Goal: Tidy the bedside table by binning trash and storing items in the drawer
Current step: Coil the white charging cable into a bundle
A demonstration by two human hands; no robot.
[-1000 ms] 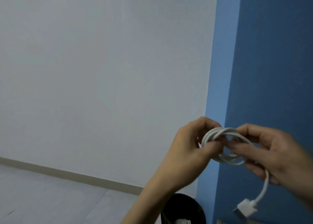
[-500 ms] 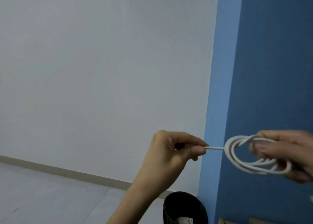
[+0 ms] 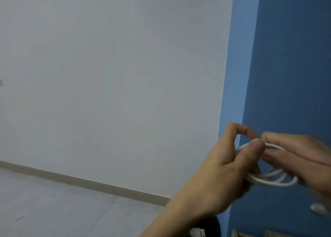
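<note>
A coiled white cable [image 3: 274, 182] hangs in the air at the lower right, in front of a blue wall. My left hand [image 3: 222, 172] pinches the coil's upper left part between thumb and fingers. My right hand [image 3: 308, 158] grips the coil from the right side, fingers through its loops. The cable's white plug [image 3: 318, 208] dangles below my right hand. The bedside table and its drawer are out of view, except for a pale wooden edge [image 3: 250, 234] at the bottom right.
A black bin [image 3: 213, 226] stands on the floor under my left forearm, with something white inside. A white wall fills the left, meeting a grey floor [image 3: 53, 204] at a beige skirting. The blue wall [image 3: 286, 57] rises on the right.
My left hand, which was pulling the cable's end out to the left, has come back to the coil. Both hands now meet on it.
</note>
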